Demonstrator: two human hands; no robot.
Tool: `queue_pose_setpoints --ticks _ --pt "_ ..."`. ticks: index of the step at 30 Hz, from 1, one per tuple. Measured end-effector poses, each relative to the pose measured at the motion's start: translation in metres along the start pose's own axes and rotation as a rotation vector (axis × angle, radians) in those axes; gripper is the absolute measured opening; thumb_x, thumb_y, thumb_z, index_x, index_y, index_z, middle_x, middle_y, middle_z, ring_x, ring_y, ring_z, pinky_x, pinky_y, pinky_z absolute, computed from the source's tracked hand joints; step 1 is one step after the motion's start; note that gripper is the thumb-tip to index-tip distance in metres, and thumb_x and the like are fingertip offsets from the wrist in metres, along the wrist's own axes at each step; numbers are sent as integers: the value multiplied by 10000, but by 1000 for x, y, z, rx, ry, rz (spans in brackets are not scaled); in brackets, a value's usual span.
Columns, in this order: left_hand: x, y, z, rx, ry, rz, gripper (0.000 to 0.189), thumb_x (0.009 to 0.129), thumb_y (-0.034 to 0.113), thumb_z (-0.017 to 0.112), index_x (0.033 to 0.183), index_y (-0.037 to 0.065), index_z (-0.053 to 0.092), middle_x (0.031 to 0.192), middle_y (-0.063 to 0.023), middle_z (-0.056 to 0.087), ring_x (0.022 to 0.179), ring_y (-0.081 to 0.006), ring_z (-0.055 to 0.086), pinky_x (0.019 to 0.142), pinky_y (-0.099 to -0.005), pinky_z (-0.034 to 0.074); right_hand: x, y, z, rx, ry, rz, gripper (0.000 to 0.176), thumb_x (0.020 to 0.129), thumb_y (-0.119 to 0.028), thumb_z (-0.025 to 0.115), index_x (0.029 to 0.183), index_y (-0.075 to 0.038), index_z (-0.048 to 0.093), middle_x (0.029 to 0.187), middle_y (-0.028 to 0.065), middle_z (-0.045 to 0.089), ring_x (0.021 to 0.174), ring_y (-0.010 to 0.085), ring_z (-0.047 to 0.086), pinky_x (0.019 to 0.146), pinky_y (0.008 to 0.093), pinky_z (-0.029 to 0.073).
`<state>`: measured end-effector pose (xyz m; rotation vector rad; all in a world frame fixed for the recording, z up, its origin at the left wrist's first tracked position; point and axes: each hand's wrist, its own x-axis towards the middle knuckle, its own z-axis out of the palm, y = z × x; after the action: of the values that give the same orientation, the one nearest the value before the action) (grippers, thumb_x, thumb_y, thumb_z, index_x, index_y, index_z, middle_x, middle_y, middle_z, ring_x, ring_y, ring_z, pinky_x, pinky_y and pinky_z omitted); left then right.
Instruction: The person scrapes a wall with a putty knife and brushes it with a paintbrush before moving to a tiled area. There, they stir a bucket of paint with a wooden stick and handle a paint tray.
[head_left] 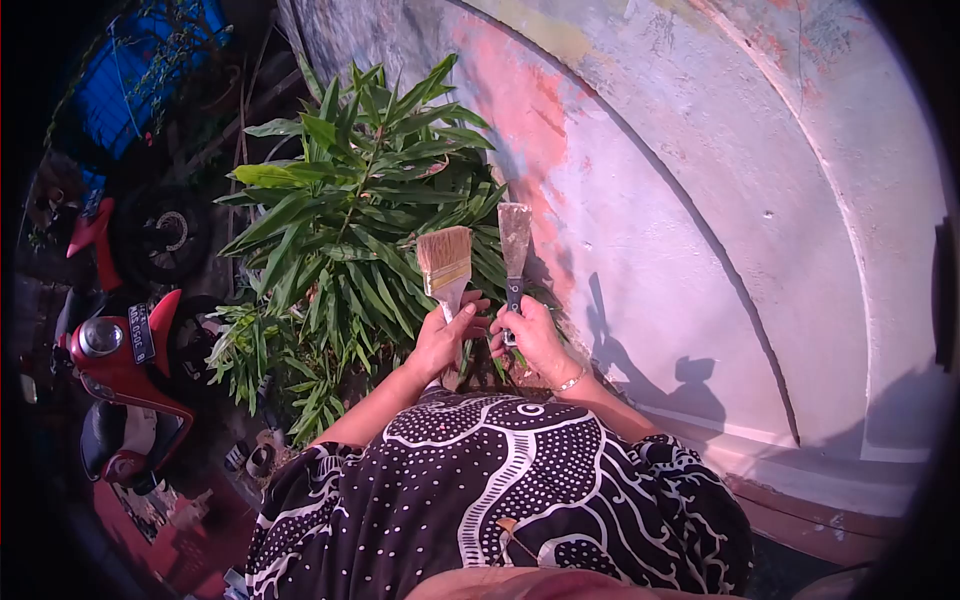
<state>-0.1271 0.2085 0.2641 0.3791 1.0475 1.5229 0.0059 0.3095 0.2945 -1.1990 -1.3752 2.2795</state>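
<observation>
Over by the leafy plant (365,215), your left hand (438,342) has its fingers closed round the paintbrush (446,268); your right hand (540,345), nearer the wall (680,240), grips the scraper (515,240) just beside it, not touching, long axes nearly parallel, working ends away from you.

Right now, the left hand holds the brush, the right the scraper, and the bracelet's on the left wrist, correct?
Not quite: the head view shows the bracelet on the right wrist. The left hand holds the brush, the right hand the scraper.
</observation>
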Motion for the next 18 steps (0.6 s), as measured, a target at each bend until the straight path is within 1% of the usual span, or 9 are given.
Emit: queue_pose_setpoints --ticks 1,2,6,8,10,13,14,16,18 --pt "0 8 -4 30 4 33 360 928 180 447 1225 -18 399 1116 -149 553 914 -213 586 765 -329 495 1 -6 -3 -40 55 -46 77 806 -35 488 866 -13 446 697 100 562 500 155 562 409 279 470" --pt "-3 18 -5 29 57 73 341 925 176 444 1194 -33 419 1039 -155 575 773 -186 608 686 -312 515 -3 -22 -2 -157 121 -59 118 798 -25 497 912 3 479 635 77 548 471 138 546 400 252 463" --pt "-21 53 -33 194 196 63 301 903 141 460 1152 -28 461 726 -58 527 450 -72 447 445 -251 490 5 -43 -27 -345 212 -283 152 853 -64 526 985 12 536 546 26 490 391 56 406 349 187 328" --pt "-33 63 -46 225 237 80 298 895 147 469 1137 -27 480 673 -25 491 419 -58 413 411 -231 466 6 -52 -35 -347 233 -321 190 911 -158 480 961 15 541 554 15 471 384 46 364 343 184 279" --pt "-43 75 -54 118 127 49 291 883 152 493 1116 -21 503 762 -49 539 545 -97 525 534 -283 521 -4 -74 -29 -243 166 -270 239 929 -201 451 955 20 540 559 12 466 384 49 369 345 183 286" --pt "-36 75 -38 -35 9 129 283 864 152 525 1095 -12 525 983 -105 563 819 -167 589 741 -364 518 -5 -77 -3 -104 -8 -155 326 938 -283 432 948 26 535 575 17 472 384 63 392 344 196 301" --pt "-32 81 -31 -47 -111 123 278 846 139 550 1082 -8 537 1188 -137 495 1042 -215 527 887 -414 450 -3 -75 8 -40 -75 -117 336 934 -297 441 951 26 533 577 16 473 388 65 404 342 198 303" --pt "-21 83 -20 -31 -122 109 270 842 121 548 1076 -14 539 1236 -148 459 1062 -217 518 899 -407 442 0 -64 27 -40 -43 -128 314 929 -280 458 939 22 541 597 21 491 397 70 412 342 198 307" --pt "-23 91 -18 18 -65 130 241 847 83 523 1067 -16 541 1153 -130 519 1002 -211 553 868 -378 460 3 -62 34 -73 45 -176 288 923 -259 473 933 17 554 602 21 499 400 76 403 342 200 315"
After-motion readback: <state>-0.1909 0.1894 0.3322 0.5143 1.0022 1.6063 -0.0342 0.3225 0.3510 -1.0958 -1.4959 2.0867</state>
